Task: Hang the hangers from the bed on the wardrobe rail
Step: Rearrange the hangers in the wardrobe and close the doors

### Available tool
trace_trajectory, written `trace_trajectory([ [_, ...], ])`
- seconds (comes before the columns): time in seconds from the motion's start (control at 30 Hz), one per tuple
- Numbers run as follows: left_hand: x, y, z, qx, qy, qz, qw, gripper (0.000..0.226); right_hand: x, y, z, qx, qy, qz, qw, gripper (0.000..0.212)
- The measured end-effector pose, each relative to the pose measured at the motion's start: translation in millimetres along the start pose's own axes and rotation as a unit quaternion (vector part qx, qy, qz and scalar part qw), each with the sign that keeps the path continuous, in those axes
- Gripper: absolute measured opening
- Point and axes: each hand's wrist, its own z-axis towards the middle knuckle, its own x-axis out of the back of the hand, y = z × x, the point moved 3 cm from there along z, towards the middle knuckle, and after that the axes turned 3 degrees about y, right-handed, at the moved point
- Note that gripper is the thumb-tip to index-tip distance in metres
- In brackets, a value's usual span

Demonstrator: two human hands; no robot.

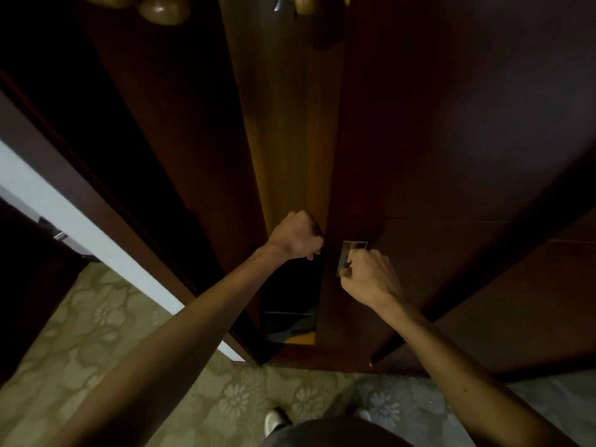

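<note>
I stand right in front of a dark brown wardrobe. My left hand [296, 235] is closed on the edge of the left door [193, 150], where its handle is hidden under my fingers. My right hand [367, 274] grips the metal handle [350, 253] of the right door [451, 140]. Between the two doors is a narrow gap [290, 140] that shows a lighter wooden inside. At the very top edge, wooden hangers [164, 9] and a metal hook [280, 3] show. No bed is in view.
Low in the gap lies something dark on the wardrobe's floor [290, 324]. A white wall strip [80, 227] and a dark door [29, 269] are on the left. Patterned flooring [113, 333] runs under my feet [274, 421].
</note>
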Motion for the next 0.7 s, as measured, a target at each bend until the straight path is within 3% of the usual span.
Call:
trace_trajectory([
  [0.37,43.5,-61.9,-34.8,0.029,0.052,-0.045,0.997,0.020,-27.5,-71.1,9.2,0.035,-0.026,0.019,0.999,0.022],
  [0.63,66.4,-99.7,-59.2,0.140,0.133,-0.019,0.981,0.019,-46.4,-122.4,13.5,0.052,-0.055,0.028,0.997,0.021],
  [0.7,68.9,-105.5,-68.5,0.154,0.111,-0.002,0.982,0.022,-49.4,-135.9,14.1,0.053,-0.056,0.024,0.997,0.020],
])
